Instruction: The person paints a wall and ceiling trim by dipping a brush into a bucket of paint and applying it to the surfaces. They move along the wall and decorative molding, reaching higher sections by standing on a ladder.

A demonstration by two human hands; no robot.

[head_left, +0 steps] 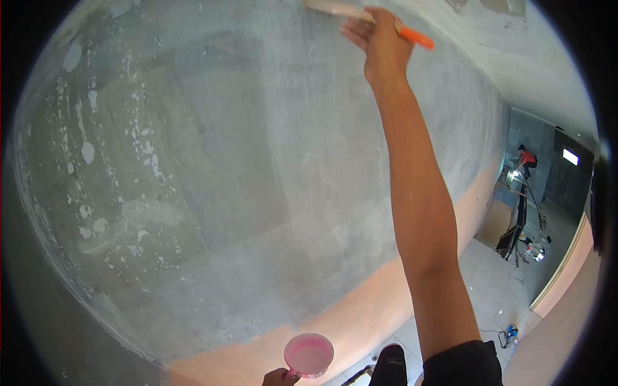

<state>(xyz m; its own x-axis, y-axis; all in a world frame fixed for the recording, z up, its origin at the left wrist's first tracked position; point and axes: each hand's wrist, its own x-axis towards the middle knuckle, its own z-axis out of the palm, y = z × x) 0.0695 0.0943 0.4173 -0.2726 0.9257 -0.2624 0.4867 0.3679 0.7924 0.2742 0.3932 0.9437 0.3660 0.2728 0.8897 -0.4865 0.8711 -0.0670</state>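
Up at the top of the grey wall (244, 148), my right hand (386, 45) is raised and closed round a brush (344, 11) with an orange handle end. The brush head lies against the wall near its upper edge, slightly blurred. Low in the view, my left hand (278, 377) grips the handle of a pink dipper (309, 355), which holds a pale liquid. White splashes and drips mark the left part of the wall, and a peach band runs along its lower part.
Far right, a person in a red top (528, 158) is bent over on a raised stand beside a bright lamp. Below are tools on the tiled floor (492, 283) and a blue object with a cable (510, 334). A pale ceiling (534, 58) borders the wall.
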